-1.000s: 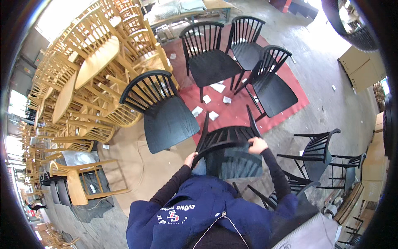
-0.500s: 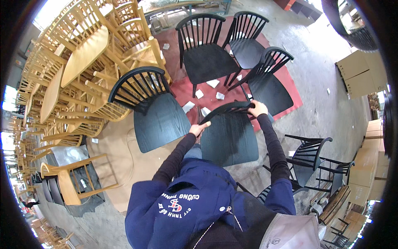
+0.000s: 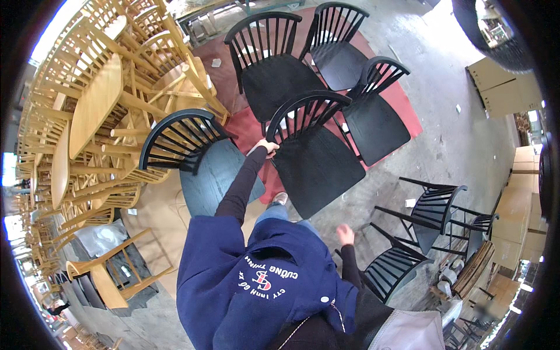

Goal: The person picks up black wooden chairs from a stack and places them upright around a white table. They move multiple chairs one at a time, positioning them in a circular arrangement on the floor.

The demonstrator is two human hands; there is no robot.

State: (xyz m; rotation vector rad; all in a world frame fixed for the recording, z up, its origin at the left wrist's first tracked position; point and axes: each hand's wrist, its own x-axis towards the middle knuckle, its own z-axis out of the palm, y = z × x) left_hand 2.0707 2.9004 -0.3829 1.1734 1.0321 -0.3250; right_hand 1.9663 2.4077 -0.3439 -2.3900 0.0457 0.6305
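Note:
My left hand is closed on the lower left end of the curved back of a black spindle-back chair, which stands upright in front of me with its seat toward me. My right hand is off that chair, held low near my body and slightly blurred; its fingers do not show clearly. Just left of my left arm stands another black chair. Behind the held chair are more upright black chairs, one at the back left, one further back and one at the right.
Unpainted wooden chairs are piled high on the left. A red sheet with white scraps lies under the black chairs. More black chairs lie tipped at the lower right. Cardboard boxes line the right side.
The held chair has turned and shifted away from me, closer to the back chairs. My right hand has let go of its back and come down toward my body; my left hand keeps hold.

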